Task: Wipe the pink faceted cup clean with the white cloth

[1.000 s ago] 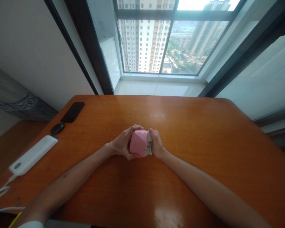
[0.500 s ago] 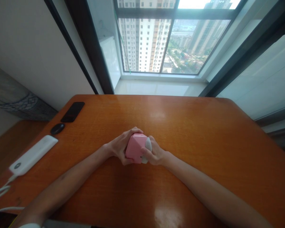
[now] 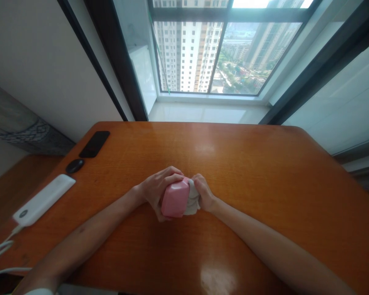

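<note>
Over the middle of the wooden table, a small pink box-like object (image 3: 175, 200) with rounded edges is in my left hand (image 3: 160, 190), whose fingers wrap over its top and left side. My right hand (image 3: 203, 192) is closed on a whitish cloth (image 3: 192, 200), gripping it against the pink object's right side. The cloth hangs in folds below my right fingers. What kind of thing the pink object is does not show, and its underside is hidden.
Along the left side of the table (image 3: 264, 172) lie a black phone (image 3: 94, 144), a black mouse (image 3: 74, 166) and a white power strip (image 3: 44, 200) with white cables (image 3: 1, 250). A window (image 3: 209, 57) stands beyond the far edge.
The pink object has turned and dropped slightly in my left hand. More of the cloth shows on its right side, and my right hand's thumb has shifted up off the front.
</note>
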`<move>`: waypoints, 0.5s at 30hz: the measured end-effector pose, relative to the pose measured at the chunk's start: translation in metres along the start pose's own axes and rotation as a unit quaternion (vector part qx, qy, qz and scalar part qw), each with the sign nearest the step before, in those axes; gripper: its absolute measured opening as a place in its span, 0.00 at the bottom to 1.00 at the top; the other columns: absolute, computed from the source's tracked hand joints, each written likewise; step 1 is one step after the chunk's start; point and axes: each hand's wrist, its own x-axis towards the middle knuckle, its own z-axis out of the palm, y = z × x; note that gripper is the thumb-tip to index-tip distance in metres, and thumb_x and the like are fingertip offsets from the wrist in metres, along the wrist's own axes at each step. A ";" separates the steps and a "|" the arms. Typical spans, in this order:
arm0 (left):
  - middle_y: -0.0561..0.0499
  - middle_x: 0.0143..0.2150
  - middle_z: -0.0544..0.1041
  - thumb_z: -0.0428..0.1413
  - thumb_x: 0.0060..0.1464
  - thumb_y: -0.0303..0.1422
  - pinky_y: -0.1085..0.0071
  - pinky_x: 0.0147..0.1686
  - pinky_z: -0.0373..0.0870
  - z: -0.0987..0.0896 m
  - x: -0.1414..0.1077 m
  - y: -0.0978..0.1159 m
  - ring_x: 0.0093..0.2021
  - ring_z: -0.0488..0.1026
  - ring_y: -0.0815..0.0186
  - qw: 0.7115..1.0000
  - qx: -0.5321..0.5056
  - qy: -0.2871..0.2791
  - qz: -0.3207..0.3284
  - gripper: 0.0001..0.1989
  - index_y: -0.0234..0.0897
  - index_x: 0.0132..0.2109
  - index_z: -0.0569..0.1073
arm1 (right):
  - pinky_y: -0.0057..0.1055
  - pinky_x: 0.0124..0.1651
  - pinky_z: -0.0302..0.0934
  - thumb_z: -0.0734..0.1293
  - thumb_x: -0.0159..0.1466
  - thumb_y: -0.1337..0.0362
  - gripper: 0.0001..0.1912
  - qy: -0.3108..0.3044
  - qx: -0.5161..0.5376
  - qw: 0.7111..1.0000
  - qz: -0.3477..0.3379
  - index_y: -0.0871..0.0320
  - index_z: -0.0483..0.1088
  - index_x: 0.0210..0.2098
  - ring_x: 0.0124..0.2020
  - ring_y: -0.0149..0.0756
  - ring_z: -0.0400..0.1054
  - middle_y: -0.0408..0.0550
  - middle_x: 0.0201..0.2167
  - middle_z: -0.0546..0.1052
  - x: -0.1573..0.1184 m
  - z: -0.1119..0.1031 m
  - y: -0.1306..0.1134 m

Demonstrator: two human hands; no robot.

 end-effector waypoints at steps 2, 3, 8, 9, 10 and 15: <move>0.35 0.57 0.75 0.74 0.35 0.61 0.46 0.50 0.83 0.001 -0.001 0.000 0.52 0.77 0.44 0.999 0.027 0.011 0.016 0.67 0.40 0.75 0.57 | 0.32 0.24 0.41 0.61 0.68 0.29 0.38 0.061 0.032 0.997 0.038 0.51 0.52 0.18 0.23 0.30 0.42 0.39 0.18 0.51 0.000 0.003 0.005; 0.35 0.57 0.75 0.74 0.34 0.61 0.46 0.50 0.83 0.003 -0.002 -0.001 0.52 0.77 0.44 0.999 0.037 0.018 0.016 0.67 0.41 0.75 0.57 | 0.32 0.25 0.42 0.62 0.67 0.29 0.37 0.085 0.050 0.994 0.049 0.52 0.53 0.19 0.23 0.30 0.42 0.39 0.19 0.51 0.000 0.005 0.006; 0.38 0.58 0.72 0.75 0.34 0.56 0.46 0.52 0.81 0.020 0.001 0.002 0.53 0.77 0.46 0.992 0.022 0.060 -0.107 0.64 0.42 0.74 0.57 | 0.30 0.24 0.44 0.64 0.68 0.32 0.35 0.146 0.072 0.985 0.051 0.54 0.60 0.21 0.23 0.29 0.46 0.39 0.20 0.56 0.006 0.007 0.004; 0.40 0.58 0.71 0.75 0.35 0.54 0.47 0.53 0.80 0.023 0.002 0.003 0.52 0.77 0.47 0.988 0.011 0.064 -0.137 0.63 0.43 0.73 0.57 | 0.30 0.24 0.45 0.64 0.68 0.32 0.34 0.146 0.059 0.987 0.044 0.54 0.62 0.22 0.22 0.29 0.47 0.39 0.19 0.58 0.006 0.007 0.003; 0.40 0.58 0.71 0.75 0.35 0.53 0.47 0.54 0.79 0.026 0.003 0.004 0.52 0.77 0.48 0.985 0.002 0.067 -0.159 0.62 0.43 0.73 0.56 | 0.30 0.24 0.45 0.64 0.68 0.33 0.34 0.140 0.045 0.989 0.035 0.54 0.63 0.23 0.22 0.29 0.48 0.39 0.19 0.59 0.006 0.006 0.001; 0.41 0.59 0.71 0.72 0.40 0.55 0.50 0.53 0.78 0.028 0.005 0.010 0.51 0.77 0.49 0.975 -0.063 0.063 -0.205 0.57 0.43 0.71 0.56 | 0.30 0.24 0.47 0.66 0.70 0.37 0.29 0.057 -0.043 0.997 -0.032 0.55 0.66 0.26 0.22 0.30 0.52 0.39 0.19 0.60 0.001 0.003 -0.009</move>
